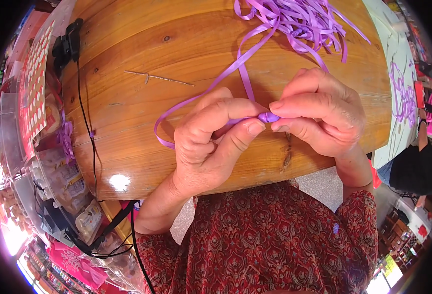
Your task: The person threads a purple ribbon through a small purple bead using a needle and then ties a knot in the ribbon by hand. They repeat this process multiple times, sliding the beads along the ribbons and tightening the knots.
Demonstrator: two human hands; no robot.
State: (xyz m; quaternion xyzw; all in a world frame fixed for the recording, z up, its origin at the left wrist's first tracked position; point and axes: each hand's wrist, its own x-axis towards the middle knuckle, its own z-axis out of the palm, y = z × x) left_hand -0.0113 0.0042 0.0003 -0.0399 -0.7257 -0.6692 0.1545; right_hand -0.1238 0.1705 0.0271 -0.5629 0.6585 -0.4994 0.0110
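Printed packets crowd the left beside the wooden table, their labels too small and bent to make out; above them stands a red sheet patterned with white ovals. A black cable runs down the tabletop's left side from a black clip-like device. A thin metal rod lies beyond the left hand, and a heap of purple ribbon fills the far edge. Between the hands, above the tabletop, is a small purple ribbon roll. The left hand pinches it between thumb and forefinger; the right hand has thumb and forefinger slightly parted at its other end, whether gripping I cannot tell.
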